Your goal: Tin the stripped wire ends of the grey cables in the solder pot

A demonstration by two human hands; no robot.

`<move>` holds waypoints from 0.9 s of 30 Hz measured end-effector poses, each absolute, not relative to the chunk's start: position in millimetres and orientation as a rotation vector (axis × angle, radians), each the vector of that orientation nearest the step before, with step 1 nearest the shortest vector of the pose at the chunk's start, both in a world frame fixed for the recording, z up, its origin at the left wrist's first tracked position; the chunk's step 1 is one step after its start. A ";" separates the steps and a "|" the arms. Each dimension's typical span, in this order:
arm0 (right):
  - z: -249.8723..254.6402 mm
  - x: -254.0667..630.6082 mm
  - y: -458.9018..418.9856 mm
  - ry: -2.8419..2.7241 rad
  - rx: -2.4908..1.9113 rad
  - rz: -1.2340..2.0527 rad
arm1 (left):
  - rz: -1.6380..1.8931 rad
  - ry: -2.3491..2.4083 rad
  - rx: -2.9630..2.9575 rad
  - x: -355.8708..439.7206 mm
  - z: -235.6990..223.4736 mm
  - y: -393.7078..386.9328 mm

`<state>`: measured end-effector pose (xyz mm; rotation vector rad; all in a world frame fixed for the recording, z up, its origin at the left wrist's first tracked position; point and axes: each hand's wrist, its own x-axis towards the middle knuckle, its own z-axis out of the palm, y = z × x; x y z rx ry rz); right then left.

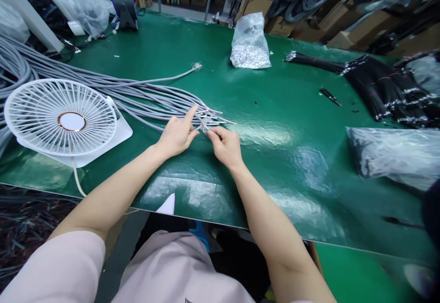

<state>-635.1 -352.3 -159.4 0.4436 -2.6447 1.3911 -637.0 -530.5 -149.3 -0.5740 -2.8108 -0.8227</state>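
Many grey cables (pixel 147 96) lie in a long bundle across the green table, their stripped, pale ends (pixel 220 118) fanned out just beyond my hands. My left hand (pixel 177 134) pinches one grey cable near its end between thumb and fingers, with the index finger stretched out over the bundle. From the right, my right hand (pixel 226 145) closes its thumb and index finger on the tip of that cable. A small, clear or whitish piece (pixel 204 128) shows between the two hands, too small to make out fully. One cable with a pale, frayed-looking end (pixel 196 67) lies apart, farther back.
A white fan (pixel 72 120) stands at the left on the cables' near side. Farther back sit a clear bag of small shiny parts (pixel 250 41) and a dark fan (pixel 123 4). On the right lie black cable bundles (pixel 371 83), a black tool (pixel 330 96) and a plastic-wrapped pack (pixel 395 154).
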 end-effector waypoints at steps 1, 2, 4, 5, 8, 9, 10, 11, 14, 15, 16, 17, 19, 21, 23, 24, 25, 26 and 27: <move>-159.8 -634.9 -353.8 -2.583 0.435 1.506 | -0.872 -2.811 -0.544 -636.9 -147.2 -530.8; -160.6 -635.0 -354.8 -2.538 0.435 1.593 | -0.923 -2.815 -0.513 -636.2 -145.2 -531.2; -162.9 -636.3 -355.9 -2.522 0.444 1.646 | -1.010 -2.837 -0.461 -633.8 -141.9 -532.0; -164.3 -637.5 -356.5 -2.544 0.443 1.612 | -1.038 -2.850 -0.442 -632.3 -140.9 -532.4; -166.3 -638.1 -359.1 -2.629 0.425 1.401 | -1.068 -2.882 -0.405 -629.5 -140.9 -533.2; -165.5 -636.4 -360.0 -2.644 0.449 1.352 | -1.080 -2.891 -0.389 -629.6 -141.6 -533.3; -163.9 -633.6 -360.7 -2.648 0.493 1.329 | -1.105 -2.900 -0.368 -630.2 -142.4 -533.2; -161.7 -630.3 -360.7 -2.643 0.549 1.329 | -1.143 -2.908 -0.346 -631.1 -143.0 -533.1; -155.6 -623.5 -357.5 -2.606 0.663 1.383 | -1.253 -2.910 -0.300 -633.5 -144.1 -532.2; -154.8 -623.8 -356.0 -2.596 0.636 1.385 | -1.270 -2.910 -0.303 -633.7 -144.3 -531.9; -154.7 -625.1 -354.8 -2.591 0.583 1.377 | -1.277 -2.914 -0.309 -633.6 -144.6 -531.7; -155.1 -627.0 -354.4 -2.591 0.523 1.361 | -1.280 -2.921 -0.314 -633.2 -145.2 -531.7; -156.4 -629.1 -355.6 -2.601 0.468 1.337 | -1.296 -2.930 -0.306 -632.6 -146.8 -532.3; -156.4 -626.3 -358.2 -2.620 0.555 1.349 | -1.339 -2.918 -0.289 -633.2 -148.8 -533.2; -154.3 -620.6 -359.0 -2.629 0.697 1.365 | -1.370 -2.898 -0.287 -634.8 -150.1 -533.7; -153.0 -618.4 -358.0 -2.633 0.738 1.362 | -1.369 -2.892 -0.295 -635.8 -150.4 -533.6; -151.8 -617.6 -355.9 -2.638 0.744 1.350 | -1.358 -2.892 -0.301 -636.6 -150.5 -533.4; -150.8 -618.4 -352.8 -2.648 0.725 1.333 | -1.344 -2.895 -0.305 -637.4 -150.6 -533.1; -150.2 -620.7 -349.0 -2.656 0.690 1.312 | -1.343 -2.896 -0.306 -637.9 -150.8 -532.8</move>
